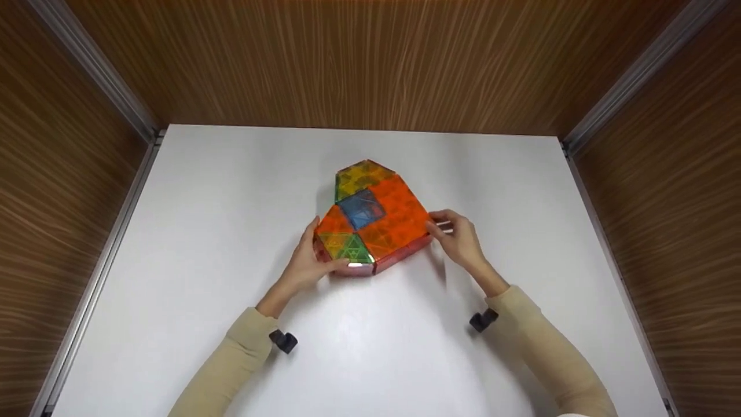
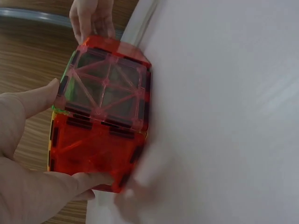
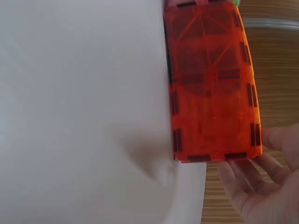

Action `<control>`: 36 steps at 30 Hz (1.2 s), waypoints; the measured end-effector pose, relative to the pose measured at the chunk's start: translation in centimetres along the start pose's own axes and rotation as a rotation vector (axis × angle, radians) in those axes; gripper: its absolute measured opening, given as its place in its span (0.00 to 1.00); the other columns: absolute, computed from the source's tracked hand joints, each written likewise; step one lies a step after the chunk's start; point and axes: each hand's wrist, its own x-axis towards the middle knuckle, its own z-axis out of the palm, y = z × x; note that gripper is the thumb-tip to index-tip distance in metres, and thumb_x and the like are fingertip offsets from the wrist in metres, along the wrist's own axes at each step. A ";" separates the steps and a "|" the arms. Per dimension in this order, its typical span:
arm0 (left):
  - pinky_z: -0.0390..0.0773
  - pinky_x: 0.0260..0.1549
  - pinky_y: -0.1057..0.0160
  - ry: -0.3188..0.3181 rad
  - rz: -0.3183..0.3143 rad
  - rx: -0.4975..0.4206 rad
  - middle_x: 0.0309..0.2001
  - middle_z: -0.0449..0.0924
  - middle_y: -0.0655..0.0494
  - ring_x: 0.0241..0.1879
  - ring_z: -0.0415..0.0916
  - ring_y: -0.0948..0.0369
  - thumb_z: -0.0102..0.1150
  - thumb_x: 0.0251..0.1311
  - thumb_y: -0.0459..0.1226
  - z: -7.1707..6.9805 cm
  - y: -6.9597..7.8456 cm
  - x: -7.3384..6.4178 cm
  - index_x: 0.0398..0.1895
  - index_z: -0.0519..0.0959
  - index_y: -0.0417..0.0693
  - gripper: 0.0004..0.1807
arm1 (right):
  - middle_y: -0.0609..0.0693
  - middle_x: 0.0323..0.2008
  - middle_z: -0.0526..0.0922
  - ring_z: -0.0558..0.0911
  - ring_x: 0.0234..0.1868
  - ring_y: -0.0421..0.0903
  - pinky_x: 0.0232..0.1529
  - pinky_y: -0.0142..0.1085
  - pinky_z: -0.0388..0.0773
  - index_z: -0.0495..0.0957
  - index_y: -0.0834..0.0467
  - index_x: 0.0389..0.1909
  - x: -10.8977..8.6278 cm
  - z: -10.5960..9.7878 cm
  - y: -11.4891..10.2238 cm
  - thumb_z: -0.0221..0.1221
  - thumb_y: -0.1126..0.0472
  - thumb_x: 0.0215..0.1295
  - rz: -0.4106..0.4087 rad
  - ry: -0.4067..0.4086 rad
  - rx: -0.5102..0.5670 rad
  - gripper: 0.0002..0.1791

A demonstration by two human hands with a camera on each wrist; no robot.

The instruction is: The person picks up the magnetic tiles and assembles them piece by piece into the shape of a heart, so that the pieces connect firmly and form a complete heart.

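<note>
A low, many-sided box of translucent magnetic tiles [image 1: 402, 211] lies on the white table. Its top is mostly orange, with a blue square tile [image 1: 362, 208], yellow tiles at the far end and a small green triangle [image 1: 354, 250] near the front. Red tiles [image 2: 96, 144] form the side walls. My left hand [image 1: 304, 263] grips the box's front left, thumb along the front edge and fingers around the left side. On the right corner, my right hand [image 1: 461, 240] pinches the box between thumb and fingers; its fingertips are partly hidden in the right wrist view.
The white table [image 1: 231, 191] extends around the box on all sides. Wood-grain panels [image 1: 370, 63] stand at the back and both sides, with metal rails [image 1: 98, 69] at the corners. A small black device [image 1: 283, 341] sits at each cuff.
</note>
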 end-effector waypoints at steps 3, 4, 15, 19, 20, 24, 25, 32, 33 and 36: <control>0.63 0.80 0.47 -0.054 0.035 -0.071 0.84 0.50 0.41 0.82 0.58 0.45 0.76 0.59 0.32 -0.9 -0.2 0.9 0.86 0.36 0.43 0.64 | 0.64 0.51 0.88 0.89 0.48 0.59 0.51 0.36 0.88 0.84 0.65 0.56 -1.6 0.3 0.0 0.66 0.57 0.73 0.032 0.033 0.020 0.18; 0.62 0.80 0.46 -0.057 0.047 -0.082 0.85 0.48 0.40 0.83 0.55 0.45 0.75 0.59 0.31 -1.2 -0.2 1.1 0.86 0.37 0.42 0.63 | 0.64 0.51 0.88 0.89 0.48 0.59 0.49 0.32 0.87 0.84 0.65 0.56 -2.0 0.3 -0.1 0.66 0.57 0.73 0.038 0.036 0.020 0.18; 0.63 0.79 0.43 0.198 -0.048 -0.082 0.83 0.49 0.31 0.83 0.53 0.39 0.68 0.69 0.38 1.6 -0.2 -1.2 0.84 0.42 0.35 0.53 | 0.67 0.59 0.82 0.85 0.45 0.43 0.52 0.38 0.88 0.77 0.69 0.65 2.5 -1.0 0.2 0.61 0.57 0.77 0.144 -0.089 0.200 0.24; 0.66 0.78 0.44 0.243 -0.036 -0.141 0.80 0.56 0.30 0.80 0.60 0.40 0.65 0.71 0.37 3.3 -0.3 -2.0 0.82 0.44 0.32 0.49 | 0.67 0.68 0.78 0.84 0.56 0.46 0.65 0.50 0.83 0.73 0.69 0.70 6.3 -0.6 0.5 0.59 0.55 0.79 0.164 -0.152 0.256 0.28; 0.66 0.78 0.44 0.256 -0.026 -0.155 0.80 0.58 0.31 0.79 0.61 0.41 0.65 0.71 0.36 3.6 -0.3 -2.1 0.82 0.45 0.31 0.47 | 0.66 0.69 0.77 0.83 0.59 0.48 0.66 0.50 0.82 0.72 0.68 0.72 7.1 -0.4 0.6 0.58 0.53 0.80 0.171 -0.168 0.259 0.29; 0.65 0.78 0.44 0.316 -0.006 -0.231 0.78 0.61 0.32 0.78 0.63 0.42 0.62 0.72 0.30 4.5 -0.1 -2.2 0.80 0.50 0.31 0.41 | 0.60 0.72 0.75 0.80 0.62 0.49 0.66 0.43 0.82 0.69 0.61 0.76 9.5 0.3 0.6 0.56 0.47 0.80 0.215 -0.241 0.267 0.32; 0.65 0.78 0.44 0.330 -0.010 -0.255 0.77 0.61 0.32 0.78 0.63 0.42 0.61 0.72 0.29 4.6 -0.1 -2.2 0.80 0.51 0.31 0.40 | 0.60 0.72 0.75 0.79 0.62 0.48 0.65 0.40 0.82 0.69 0.60 0.76 9.8 0.5 0.7 0.56 0.46 0.81 0.225 -0.256 0.266 0.32; 0.75 0.69 0.58 0.396 -0.044 -0.289 0.73 0.67 0.35 0.69 0.69 0.47 0.61 0.73 0.31 5.2 0.6 -1.8 0.79 0.56 0.33 0.37 | 0.58 0.67 0.78 0.79 0.56 0.47 0.51 0.30 0.83 0.72 0.57 0.74 10.2 0.5 0.8 0.56 0.46 0.80 0.245 -0.255 0.259 0.29; 0.76 0.66 0.60 0.403 -0.046 -0.282 0.72 0.68 0.35 0.67 0.70 0.47 0.62 0.73 0.31 5.2 0.6 -1.7 0.79 0.57 0.33 0.37 | 0.58 0.67 0.77 0.79 0.55 0.46 0.50 0.30 0.83 0.72 0.57 0.73 10.1 0.4 0.8 0.56 0.47 0.80 0.243 -0.250 0.262 0.28; 0.76 0.63 0.62 0.415 -0.041 -0.271 0.71 0.69 0.35 0.65 0.70 0.48 0.62 0.73 0.32 4.8 0.6 -1.1 0.78 0.58 0.32 0.37 | 0.59 0.65 0.77 0.81 0.52 0.44 0.48 0.29 0.85 0.73 0.60 0.72 9.4 0.2 0.9 0.58 0.49 0.80 0.243 -0.220 0.286 0.28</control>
